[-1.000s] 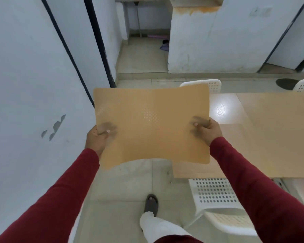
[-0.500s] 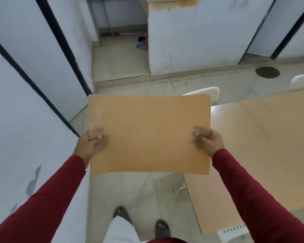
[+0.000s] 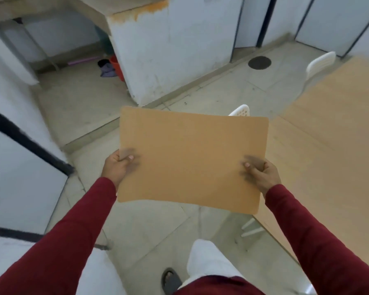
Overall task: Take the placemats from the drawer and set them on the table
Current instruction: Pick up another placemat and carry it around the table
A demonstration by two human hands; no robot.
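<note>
I hold a tan rectangular placemat (image 3: 190, 158) flat in front of me, over the floor. My left hand (image 3: 115, 169) pinches its left edge, thumb on top. My right hand (image 3: 262, 173) grips its right edge the same way. The light wooden table (image 3: 332, 150) stretches along the right side; the mat's right edge overlaps the table's near-left edge in view. No drawer is in view.
A white perforated chair (image 3: 241, 110) peeks out behind the mat's far edge, another white chair (image 3: 319, 64) stands at the table's far side. White chair legs (image 3: 251, 228) show under the table. A white wall block (image 3: 170, 50) stands ahead, panels with dark frames to the left.
The view has swung left and the table now lies further right. The placemat stays held in both hands, tilted slightly clockwise. I have stepped forward.
</note>
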